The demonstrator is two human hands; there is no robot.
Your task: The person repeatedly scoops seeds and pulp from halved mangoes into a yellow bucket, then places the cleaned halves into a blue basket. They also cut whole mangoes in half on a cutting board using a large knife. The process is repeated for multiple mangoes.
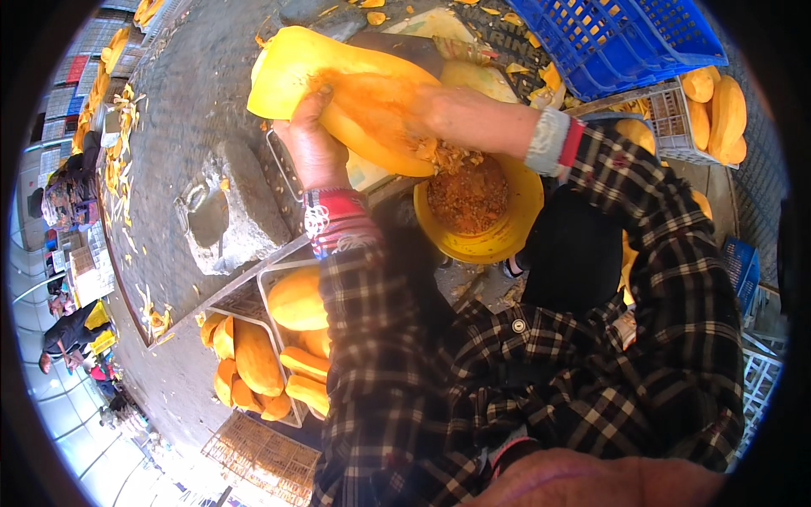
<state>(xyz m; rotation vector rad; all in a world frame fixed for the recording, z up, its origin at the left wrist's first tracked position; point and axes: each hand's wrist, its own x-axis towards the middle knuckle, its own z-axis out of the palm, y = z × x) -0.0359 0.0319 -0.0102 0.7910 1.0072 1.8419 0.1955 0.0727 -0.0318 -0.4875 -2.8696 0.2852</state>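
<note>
A long peeled orange squash half [374,108], cut side up, is held above the work surface. My left hand [313,127] grips its left part, with the thumb over the cut rim. My right hand [437,117] reaches into the hollow at its right part; the fingertips are hidden, so whether they hold anything cannot be told. Seeds and stringy pulp [453,155] hang at the squash's lower right end. Just beneath is a yellow bucket [478,250] with seeds and orange pulp in it.
A hollowed stone block [244,222] sits to the left. Crates of peeled squash pieces [256,358] stand at lower left. A blue plastic crate [624,54] and a pale crate [675,120] are at upper right. Peelings [120,165] lie around. People are visible far left.
</note>
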